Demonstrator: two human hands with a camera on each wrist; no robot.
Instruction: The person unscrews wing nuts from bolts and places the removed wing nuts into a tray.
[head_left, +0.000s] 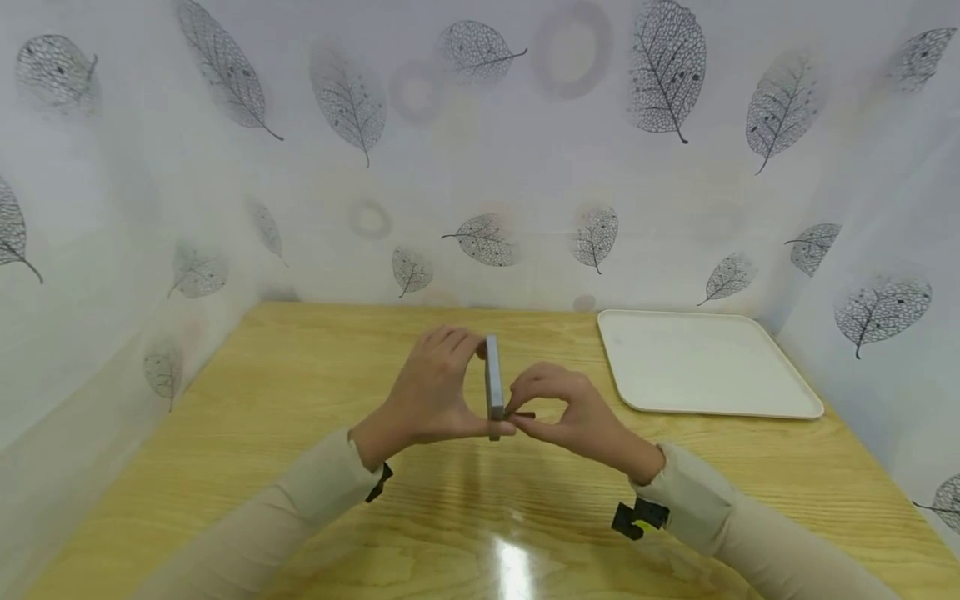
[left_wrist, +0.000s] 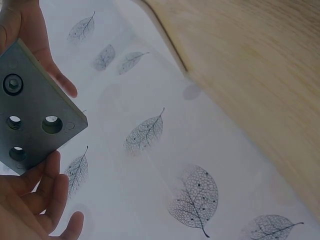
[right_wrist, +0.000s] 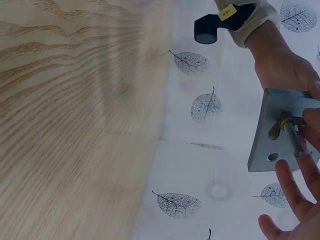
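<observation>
Left hand [head_left: 435,387] is gripping a grey metal plate [head_left: 494,379] by its edges, fingers at the far end, thumb at the near end. Plate is standing upright, edge-on in the head view, and is being held above the wooden table [head_left: 322,375], between the two hands. A bolt [right_wrist: 294,140] is running through it: the socket head [left_wrist: 13,84] is sitting in one hole on the left-hand face, three other holes are showing open beside it, and the threaded end is projecting from the right-hand face. Right hand [head_left: 566,408] is pinching the wing nut [right_wrist: 275,131] on that thread between thumb and forefinger. White tray [head_left: 705,362] is lying at the table's far right; leaf-patterned sheeting [head_left: 480,125] is hanging behind.
</observation>
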